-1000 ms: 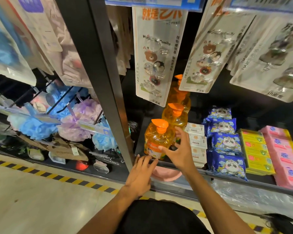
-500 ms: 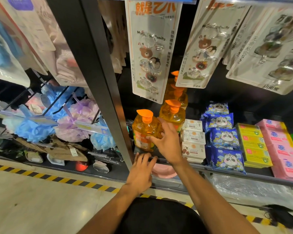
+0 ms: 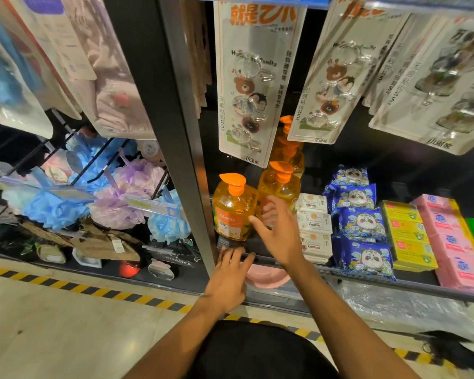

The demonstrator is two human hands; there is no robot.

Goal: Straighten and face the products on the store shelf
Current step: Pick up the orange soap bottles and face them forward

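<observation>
**Pump bottles, front left corner**

The front bottle [image 3: 231, 212] stands at the front left corner of the shelf [image 3: 323, 269], close against the black post [image 3: 181, 160]. The second bottle [image 3: 281, 187] is just behind it to the right, with more in file behind.

Both are clear plastic and hold amber liquid nearly to the shoulder. I judge them heavy for their size, stiff-walled, smooth and likely slippery. The pump heads look a weak handle. I would take them round the body and turn them on the base.

The right hand [image 3: 278, 233] is between the two bottles, fingers spread and loose, tips against the second bottle, grasping nothing I can see. The left hand [image 3: 229, 277] lies with straight fingers on the shelf edge.

A pink basin [image 3: 268, 279] sits under the shelf, contents hidden.
</observation>
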